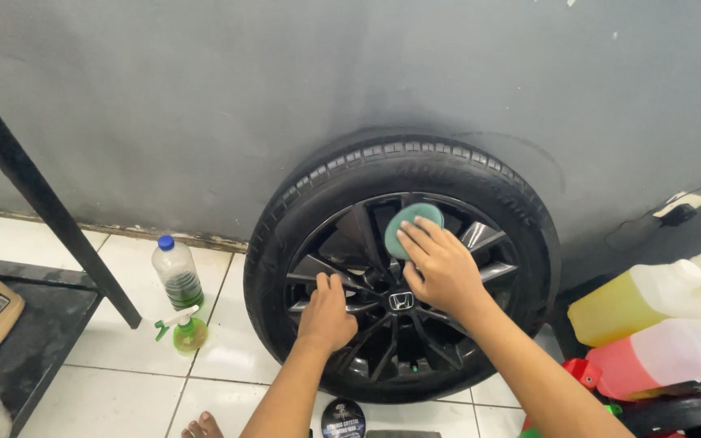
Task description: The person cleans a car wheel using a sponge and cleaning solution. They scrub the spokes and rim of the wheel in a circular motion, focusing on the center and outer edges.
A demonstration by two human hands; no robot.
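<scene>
Scene: a car wheel [399, 268] with black alloy spokes leans upright against a grey wall [204, 97], standing on white floor tiles [123, 357].
Right hand: the right hand [440, 264] lies flat, fingers spread and pressed onto a round green applicator pad [406, 223], holding it against a spoke at about 12 o'clock from the hub.
Left hand: the left hand [326, 312] rests on the spokes at about 9 o'clock from the hub, fingers curled loosely over a spoke edge, holding nothing else.
Doing it well: in my judgement, even pressure through the flat fingers and a firm brace from the other hand would keep the leaning wheel from rolling.
Nearby, 9 o'clock of the wheel: a clear bottle [177, 272] with a blue cap and dark green liquid, and a small green spray bottle [185, 328].
Nearby, 3 o'clock: a yellow jug [642, 304] above a red jug [659, 357].
Nearby, 6 o'clock: a dark round tin [343, 418], partly cut off by the frame edge.
Hard to make out: the pad's underside and any product on it are hidden under the fingers; the rear of the wheel is unseen.
</scene>
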